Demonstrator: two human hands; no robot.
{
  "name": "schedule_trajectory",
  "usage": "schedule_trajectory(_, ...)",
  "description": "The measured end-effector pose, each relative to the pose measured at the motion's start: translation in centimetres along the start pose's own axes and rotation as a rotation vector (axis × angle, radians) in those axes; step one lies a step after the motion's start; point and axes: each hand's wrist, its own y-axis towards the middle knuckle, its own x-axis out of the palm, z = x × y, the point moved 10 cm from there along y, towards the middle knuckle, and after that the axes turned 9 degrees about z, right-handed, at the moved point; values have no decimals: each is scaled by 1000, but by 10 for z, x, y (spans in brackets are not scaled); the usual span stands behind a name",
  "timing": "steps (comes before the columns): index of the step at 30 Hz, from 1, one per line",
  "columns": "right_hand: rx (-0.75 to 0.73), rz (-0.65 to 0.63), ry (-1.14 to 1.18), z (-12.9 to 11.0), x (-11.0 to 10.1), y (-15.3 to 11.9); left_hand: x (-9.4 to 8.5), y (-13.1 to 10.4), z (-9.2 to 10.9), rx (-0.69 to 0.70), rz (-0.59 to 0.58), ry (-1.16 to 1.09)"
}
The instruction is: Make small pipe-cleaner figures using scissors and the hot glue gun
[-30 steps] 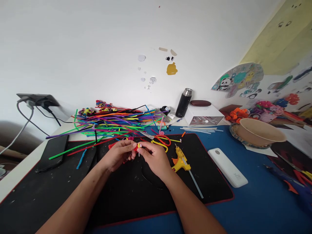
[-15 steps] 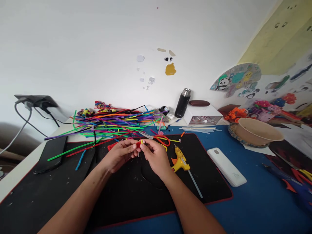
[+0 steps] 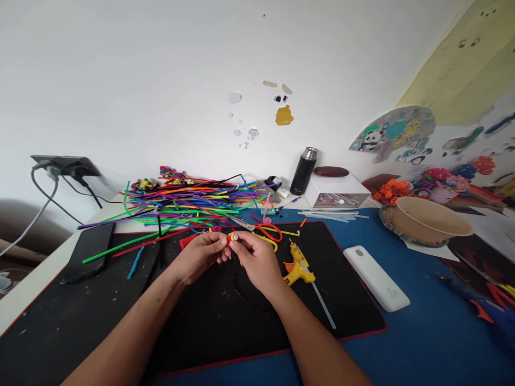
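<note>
Left hand [image 3: 201, 253] and right hand [image 3: 258, 260] together pinch a small red-and-yellow piece [image 3: 230, 239], mostly covered, perhaps chenille stem, seemingly to steady it above the black mat [image 3: 217, 332]. To their right, the yellow hot-glue gun [image 3: 299, 264] lies near, presumably for easy reach.

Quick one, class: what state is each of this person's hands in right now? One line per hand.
Left hand: closed, pinching a small red-and-yellow piece.
Right hand: closed, pinching the same piece.
</note>
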Motion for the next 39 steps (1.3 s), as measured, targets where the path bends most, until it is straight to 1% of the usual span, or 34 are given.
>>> schedule_trajectory(3, -3, -2, -1, -2, 0, 0, 0, 1, 2, 18, 0, -42)
schedule_trajectory(6, 11, 9, -3, 0, -1, -1, -7, 3, 13, 94, 35, -114)
schedule_trajectory(10, 10, 28, -47, 2, -4, -1, -28, 5, 38, 235, 129, -227)
schedule_trajectory(12, -11, 16, -87, 0, -3, -2, -40, 5, 46, 274, 169, -276)
schedule_trajectory(15, -40, -17, -144, -3, 1, -4, -53, 5, 54, 312, 214, -323)
schedule_trajectory(18, -60, -33, -185, -4, 4, -5, -60, 5, 57, 325, 236, -338)
schedule_trajectory(24, -76, -16, -223, -1, 4, -4, -61, 6, 56, 318, 227, -329)
schedule_trajectory(35, -85, -16, -249, -7, 4, -5, -58, 6, 54, 306, 220, -303)
schedule_trajectory(39, -94, -13, -258, -6, 4, -5, -54, 3, 57, 338, 222, -219)
